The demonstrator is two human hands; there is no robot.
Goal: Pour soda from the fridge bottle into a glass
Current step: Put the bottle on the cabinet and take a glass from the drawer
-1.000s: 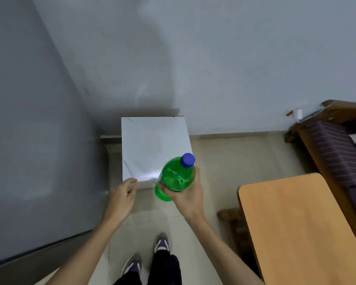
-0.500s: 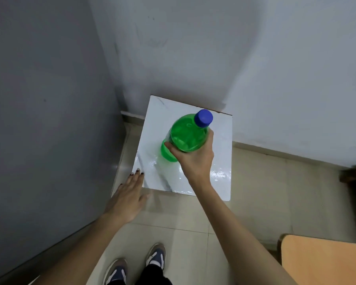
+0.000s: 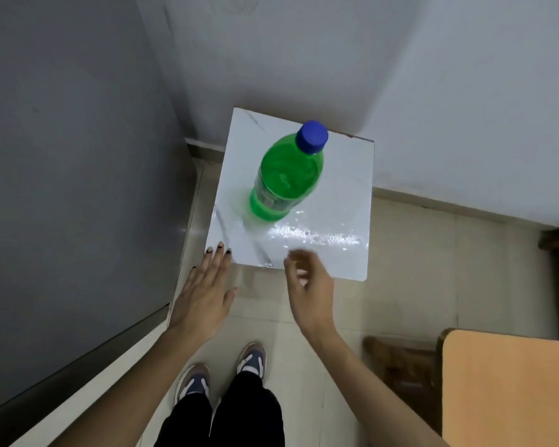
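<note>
On white stand (image 3: 346,195), green bottle (image 3: 284,182) upright, cap up, both hands' grips open.

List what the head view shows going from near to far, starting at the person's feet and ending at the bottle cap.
Shoes → left hand and right hand, about level → near edge of the white tabletop → green bottle standing on it → its blue cap.

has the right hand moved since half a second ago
Yes. The right hand has let go of the green bottle and pulled back toward the person, now at the near edge of the white tabletop.
</note>
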